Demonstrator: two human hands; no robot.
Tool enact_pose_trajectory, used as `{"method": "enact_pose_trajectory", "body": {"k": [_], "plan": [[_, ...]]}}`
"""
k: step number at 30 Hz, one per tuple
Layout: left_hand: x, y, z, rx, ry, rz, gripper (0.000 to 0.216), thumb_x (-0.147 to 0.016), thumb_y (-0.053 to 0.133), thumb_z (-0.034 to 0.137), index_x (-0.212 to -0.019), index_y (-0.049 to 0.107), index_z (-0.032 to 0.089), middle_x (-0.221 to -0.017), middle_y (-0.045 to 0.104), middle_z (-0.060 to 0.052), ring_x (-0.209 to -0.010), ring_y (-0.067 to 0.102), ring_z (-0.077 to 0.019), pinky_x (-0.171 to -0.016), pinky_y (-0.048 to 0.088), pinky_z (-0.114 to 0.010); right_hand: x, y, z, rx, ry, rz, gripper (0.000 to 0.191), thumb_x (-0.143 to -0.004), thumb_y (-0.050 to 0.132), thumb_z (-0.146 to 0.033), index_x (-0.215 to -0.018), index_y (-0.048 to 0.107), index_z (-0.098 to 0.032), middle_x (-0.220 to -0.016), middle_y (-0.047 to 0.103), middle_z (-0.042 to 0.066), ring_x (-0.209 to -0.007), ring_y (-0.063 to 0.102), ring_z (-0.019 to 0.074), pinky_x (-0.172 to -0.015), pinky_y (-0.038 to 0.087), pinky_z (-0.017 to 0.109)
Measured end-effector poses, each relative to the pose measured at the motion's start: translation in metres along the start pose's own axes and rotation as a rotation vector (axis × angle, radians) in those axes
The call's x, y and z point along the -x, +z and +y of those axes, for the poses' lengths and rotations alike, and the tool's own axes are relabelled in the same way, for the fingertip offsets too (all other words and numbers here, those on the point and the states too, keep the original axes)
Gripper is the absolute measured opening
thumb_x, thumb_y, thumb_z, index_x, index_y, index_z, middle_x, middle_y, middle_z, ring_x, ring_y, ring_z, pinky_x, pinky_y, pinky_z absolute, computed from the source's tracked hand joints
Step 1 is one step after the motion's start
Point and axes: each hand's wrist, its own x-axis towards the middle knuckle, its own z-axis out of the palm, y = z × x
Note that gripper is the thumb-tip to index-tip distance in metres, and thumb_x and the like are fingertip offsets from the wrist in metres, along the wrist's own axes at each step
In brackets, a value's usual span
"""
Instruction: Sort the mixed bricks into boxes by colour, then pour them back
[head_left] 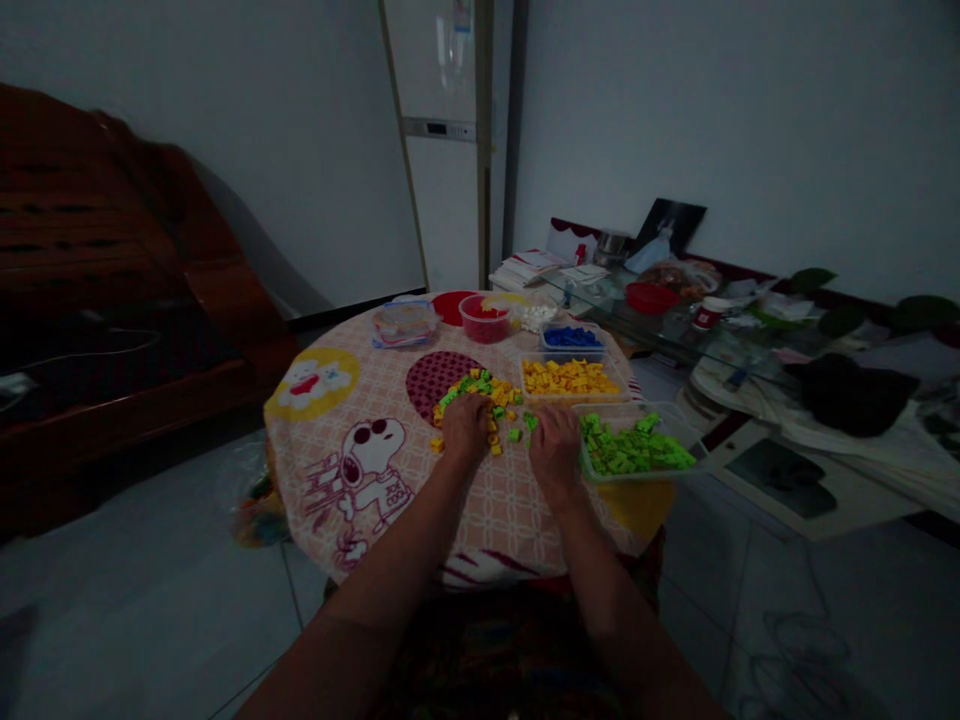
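A mixed pile of small yellow and green toy bricks lies on the patterned tablecloth. Over its near side is my left hand, fingers curled down and closed; what they hold, if anything, is hidden. My right hand is closed too, with a green toy brick at its fingertips. Between the hands sits a loose green brick. Just right of my right hand, a clear plastic box holds many green bricks. Behind it, yellow bricks fill a second box.
Blue bricks lie in a smaller box farther back. A pink-red tub and a lidded clear container stand at the table's far side. To the right is a cluttered glass table; a wooden bench stands left.
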Motion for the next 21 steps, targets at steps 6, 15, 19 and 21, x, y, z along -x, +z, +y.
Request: {"method": "enact_pose_trajectory", "body": {"k": [6,15,19,21], "plan": [[-0.001,-0.002,0.003,-0.006,-0.019,-0.02,0.025,-0.085,0.054,0.014,-0.097,0.075,0.02,-0.106,0.075,-0.01,-0.103,0.066,-0.0258,-0.097,0.05,-0.041,0.001,-0.022,0.007,0.217,0.082,-0.094,0.021,-0.089,0.051,-0.012,-0.083,0.071,-0.017,-0.11,0.07,0.017,-0.107,0.053,0.031,-0.098,0.038,0.047],[0.0,-0.002,0.003,-0.007,-0.028,-0.014,0.026,-0.085,0.053,0.015,-0.096,0.076,0.02,-0.106,0.075,-0.01,-0.103,0.066,-0.0258,-0.096,0.05,-0.041,-0.008,-0.011,0.019,0.243,0.029,-0.082,0.022,-0.088,0.051,-0.013,-0.077,0.068,-0.018,-0.085,0.068,0.013,-0.089,0.054,0.0265,-0.087,0.041,0.039],[0.0,-0.001,0.002,-0.003,-0.014,-0.023,0.026,-0.085,0.054,0.014,-0.096,0.076,0.02,-0.105,0.075,-0.01,-0.102,0.066,-0.0249,-0.096,0.05,-0.04,-0.016,-0.007,0.021,0.187,0.044,-0.047,0.02,-0.087,0.051,-0.014,-0.082,0.07,-0.018,-0.087,0.069,0.012,-0.09,0.055,0.0259,-0.087,0.041,0.038],[-0.001,-0.001,0.002,-0.001,-0.01,-0.021,0.026,-0.086,0.053,0.014,-0.096,0.076,0.021,-0.105,0.075,-0.009,-0.102,0.066,-0.0244,-0.096,0.05,-0.039,-0.02,-0.005,0.021,0.156,0.055,-0.058,0.02,-0.088,0.051,-0.016,-0.085,0.07,-0.018,-0.09,0.069,0.012,-0.092,0.055,0.0261,-0.089,0.042,0.038]]}}
